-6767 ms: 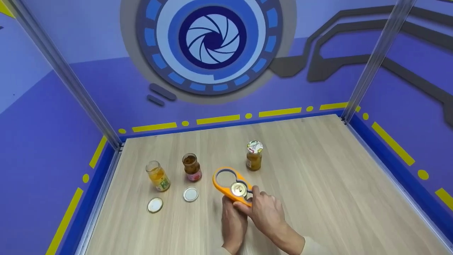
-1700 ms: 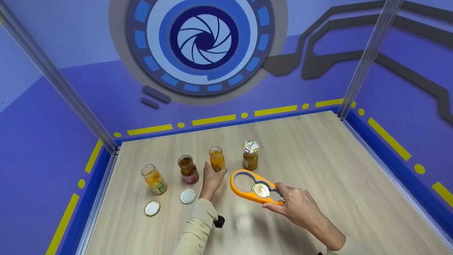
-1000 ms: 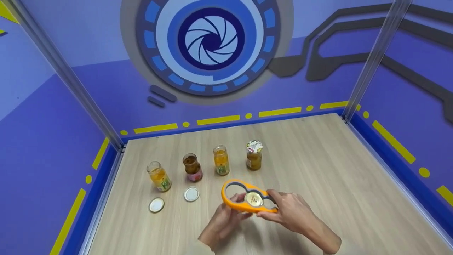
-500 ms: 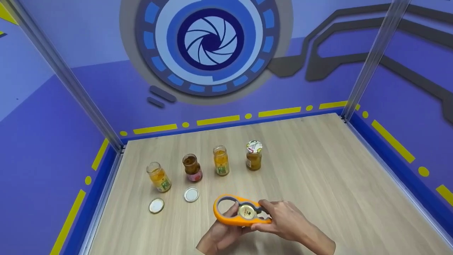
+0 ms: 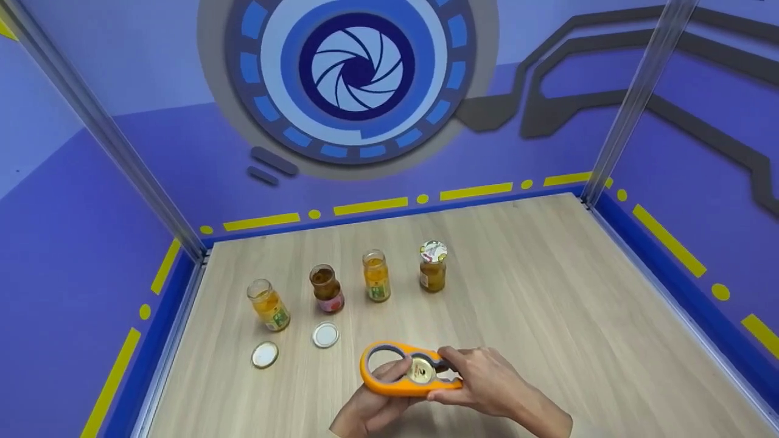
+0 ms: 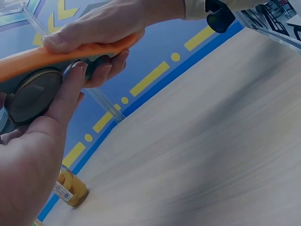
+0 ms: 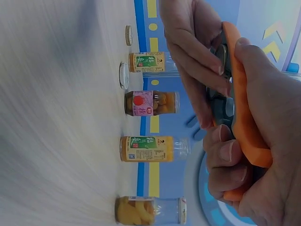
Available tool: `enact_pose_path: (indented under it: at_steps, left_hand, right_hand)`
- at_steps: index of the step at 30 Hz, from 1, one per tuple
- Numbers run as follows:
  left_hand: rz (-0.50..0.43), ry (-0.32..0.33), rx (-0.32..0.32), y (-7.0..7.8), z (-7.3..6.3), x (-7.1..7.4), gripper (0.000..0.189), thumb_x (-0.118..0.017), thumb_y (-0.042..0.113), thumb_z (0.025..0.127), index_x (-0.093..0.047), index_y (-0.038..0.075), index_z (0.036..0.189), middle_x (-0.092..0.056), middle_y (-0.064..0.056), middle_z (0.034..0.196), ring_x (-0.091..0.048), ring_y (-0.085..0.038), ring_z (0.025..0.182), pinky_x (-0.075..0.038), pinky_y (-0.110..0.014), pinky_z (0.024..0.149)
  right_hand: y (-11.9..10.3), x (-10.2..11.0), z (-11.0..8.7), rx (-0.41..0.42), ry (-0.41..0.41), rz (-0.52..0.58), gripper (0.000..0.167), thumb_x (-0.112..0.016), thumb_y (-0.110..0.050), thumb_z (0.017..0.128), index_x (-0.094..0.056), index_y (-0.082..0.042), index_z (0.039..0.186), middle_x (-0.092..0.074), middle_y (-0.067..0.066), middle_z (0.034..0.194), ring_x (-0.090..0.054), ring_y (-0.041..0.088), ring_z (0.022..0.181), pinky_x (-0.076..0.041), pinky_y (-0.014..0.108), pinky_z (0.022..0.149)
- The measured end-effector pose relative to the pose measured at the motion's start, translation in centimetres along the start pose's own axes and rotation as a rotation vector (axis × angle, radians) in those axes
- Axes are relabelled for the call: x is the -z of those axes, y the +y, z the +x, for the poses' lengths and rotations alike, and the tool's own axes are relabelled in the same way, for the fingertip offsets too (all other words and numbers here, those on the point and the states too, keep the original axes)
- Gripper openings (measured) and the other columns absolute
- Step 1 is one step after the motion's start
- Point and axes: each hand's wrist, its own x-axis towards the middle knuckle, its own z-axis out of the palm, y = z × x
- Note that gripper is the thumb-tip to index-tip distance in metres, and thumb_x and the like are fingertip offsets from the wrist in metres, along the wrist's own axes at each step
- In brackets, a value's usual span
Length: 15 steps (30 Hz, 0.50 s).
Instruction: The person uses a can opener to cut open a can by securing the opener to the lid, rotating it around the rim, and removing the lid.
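Note:
My right hand (image 5: 485, 381) grips the handle end of an orange jar opener (image 5: 389, 387) with dark grey ring linings. A gold lid (image 5: 421, 370) sits in one of its smaller openings. My left hand (image 5: 372, 403) is at the opener from below and the left; its thumb passes over the big ring onto the lid's edge, and its fingers lie underneath. The lid's dark underside (image 6: 35, 96) faces the left wrist view. In the right wrist view the orange body (image 7: 244, 117) lies along my right palm, with the left fingers beside it.
Open jars stand in a row: a yellow one (image 5: 269, 309), a brown one with pink label (image 5: 328, 295) and another yellow one (image 5: 377, 283). Right of them stands a lidded jar (image 5: 433, 271). Two loose lids (image 5: 325, 334) (image 5: 265, 354) lie in front on the wooden table (image 5: 548, 292).
The left hand set down the third open jar in the row, let go of it, and came back to the opener. The opener moved nearer, and the left thumb came onto the lid.

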Motion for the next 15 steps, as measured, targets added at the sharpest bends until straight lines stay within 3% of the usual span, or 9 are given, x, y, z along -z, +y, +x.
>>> enact_pose_path:
  at_steps: [9,15]
  left_hand:
    - [0.002,0.107,0.022,-0.33,-0.05,-0.17,0.052,-0.053,0.024,0.108,-0.042,-0.009,0.147,-0.058,-0.017,0.138,-0.06,-0.021,0.122,-0.047,-0.035,0.108]
    - [0.018,0.108,0.015,-0.26,0.46,-0.07,0.045,-0.051,0.019,0.107,-0.046,-0.006,0.144,-0.061,-0.015,0.134,-0.062,-0.022,0.119,-0.048,-0.038,0.107]
  right_hand:
    - [0.38,-0.16,-0.18,0.022,0.005,-0.014,0.067,-0.065,-0.073,0.087,-0.067,-0.015,0.119,-0.07,-0.007,0.09,-0.051,-0.001,0.065,-0.046,0.021,0.057]
    - [0.74,-0.02,-0.18,0.027,0.045,-0.019,0.064,-0.067,-0.073,0.086,-0.066,-0.017,0.116,-0.06,-0.015,0.079,-0.046,-0.001,0.061,-0.042,0.019,0.053]
